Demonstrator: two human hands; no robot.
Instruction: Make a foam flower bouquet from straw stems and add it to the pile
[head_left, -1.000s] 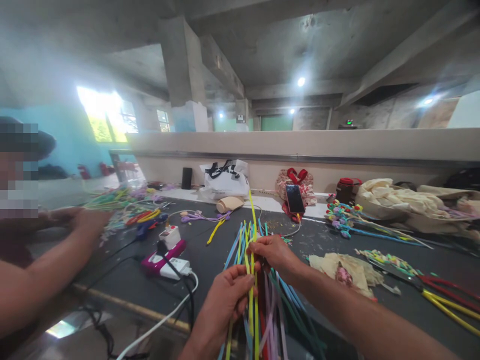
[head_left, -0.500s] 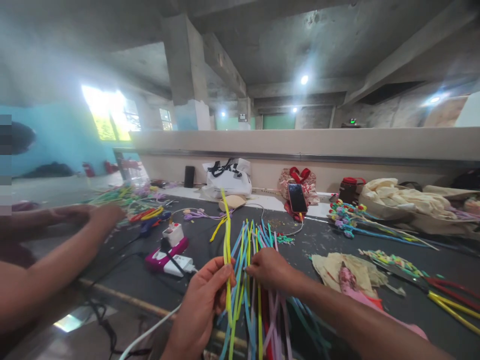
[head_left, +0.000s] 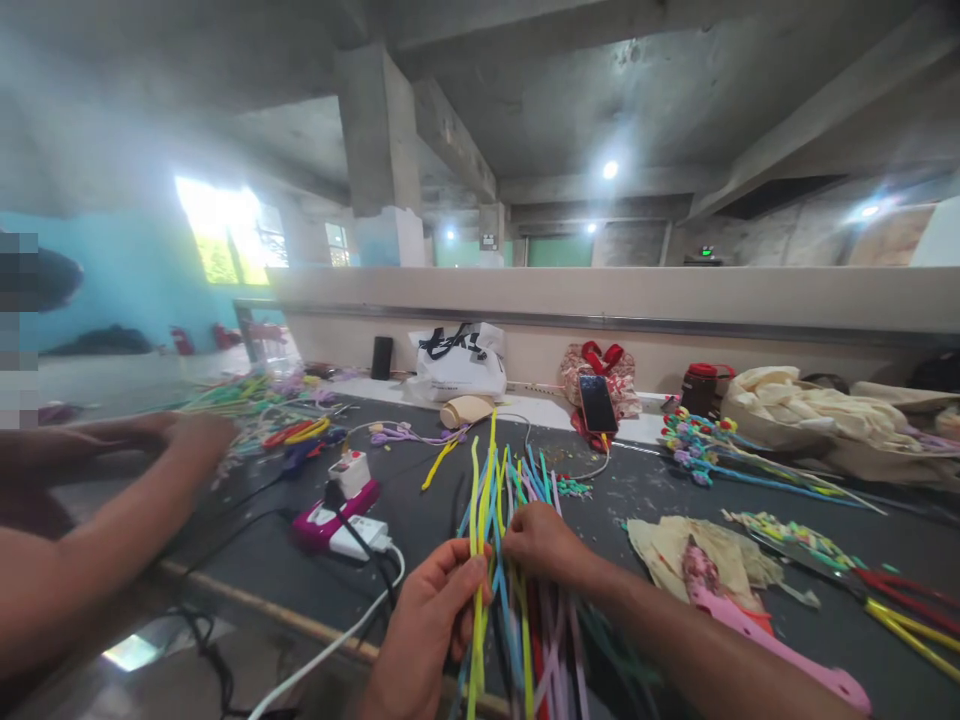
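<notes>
Upright in the pinch of my left hand [head_left: 450, 595] are long yellow pipe cleaners [head_left: 477, 500]. Just to the right, my right hand [head_left: 544, 540] is closed over a spread of blue, purple and yellow pipe cleaners [head_left: 559, 640]; their ends stick out above and below it. The fingertips of the right hand are partly hidden, but they press on the stems. The bundle lies across the table's front edge. A bent yellow pipe cleaner [head_left: 439, 462] rests on the dark table beyond my left hand.
A power strip [head_left: 337, 520] with plugs and cables lies left. On the right are a pink glue gun [head_left: 772, 645] on a cloth, scissors [head_left: 862, 580] and finished colourful stems [head_left: 697, 445]. A phone [head_left: 598, 403] leans at the back. A co-worker's arm [head_left: 127, 520] reaches in from the left.
My left hand has moved slightly right with the yellow pipe cleaners, nearer the bundle. Their tops have spread apart. My right hand has stayed almost in place.
</notes>
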